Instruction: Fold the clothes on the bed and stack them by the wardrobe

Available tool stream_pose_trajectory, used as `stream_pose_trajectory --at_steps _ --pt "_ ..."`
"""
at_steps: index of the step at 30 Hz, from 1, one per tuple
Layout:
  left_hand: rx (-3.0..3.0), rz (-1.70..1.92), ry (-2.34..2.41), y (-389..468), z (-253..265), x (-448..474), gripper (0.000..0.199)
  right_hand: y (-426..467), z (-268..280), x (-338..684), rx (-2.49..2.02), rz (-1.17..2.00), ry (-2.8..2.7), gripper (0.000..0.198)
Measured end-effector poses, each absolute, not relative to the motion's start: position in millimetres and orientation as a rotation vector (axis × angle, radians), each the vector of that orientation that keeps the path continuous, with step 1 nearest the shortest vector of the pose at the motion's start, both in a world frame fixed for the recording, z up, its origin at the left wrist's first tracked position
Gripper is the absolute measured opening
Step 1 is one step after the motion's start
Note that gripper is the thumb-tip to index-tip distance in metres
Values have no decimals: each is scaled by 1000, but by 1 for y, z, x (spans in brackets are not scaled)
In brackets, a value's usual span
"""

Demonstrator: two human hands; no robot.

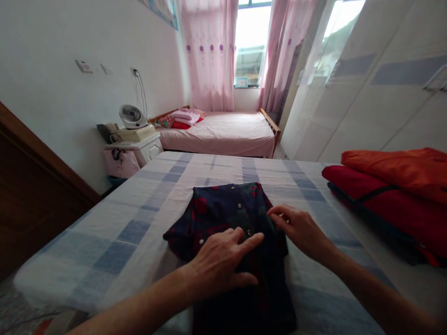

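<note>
A dark plaid button-up shirt (223,209) in navy, green and red lies on the bed in front of me, buttons facing up and partly folded. My left hand (223,260) rests over the middle of the shirt, index finger and thumb stretched out and apart, palm down. At the shirt's right edge, my right hand (295,228) has its fingertips pinched together on the cloth. The lower part of the shirt is in deep shadow, so its folds there are hard to make out.
The shirt lies on a bed with a blue-and-white checked sheet (153,242). A stack of folded red and orange clothes (394,195) sits at the right. Beyond are a pink bed (223,132), a nightstand (148,146) with a fan (132,116), and white wardrobes (366,102).
</note>
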State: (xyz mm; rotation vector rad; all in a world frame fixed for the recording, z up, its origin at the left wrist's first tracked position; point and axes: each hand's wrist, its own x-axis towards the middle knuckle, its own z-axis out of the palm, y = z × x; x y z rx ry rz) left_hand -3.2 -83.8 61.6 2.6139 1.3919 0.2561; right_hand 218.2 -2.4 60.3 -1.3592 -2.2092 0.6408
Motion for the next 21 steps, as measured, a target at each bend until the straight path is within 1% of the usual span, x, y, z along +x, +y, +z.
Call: stream_pose_trajectory --at_steps 1,4,5,6,9,11,13,15,18,19,21 --pt "2635 232 1415 -85 59 1 71 -12 58 220 -1374 641 -2233 25" --pt "2669 144 1415 -78 52 6 36 -32 51 223 -1430 668 -2288 26" --pt "2660 142 1399 -75 52 6 27 -36 49 224 -1438 680 -2300 27" --pt "2632 173 1393 -73 52 6 22 -40 48 225 -1442 682 -2305 28" --pt "2386 474 1405 -71 53 -3 18 -51 49 226 -1418 587 -2275 27" --pt "2108 713 1418 -73 54 -16 14 -59 51 225 -1305 489 -2272 24" --pt "1812 868 1423 -76 54 -33 10 -66 53 224 -1139 444 -2339 23" --pt "1574 908 1400 -78 52 -49 11 -73 51 222 -1027 436 -2438 25" --pt "1382 866 1352 -80 46 -64 17 -77 44 218 -1019 407 -2514 32" --pt "1359 860 1345 -81 45 -66 19 -77 40 216 -1031 388 -2515 30" --pt "1358 870 1331 -81 42 -65 20 -76 35 212 -1035 348 -2500 14"
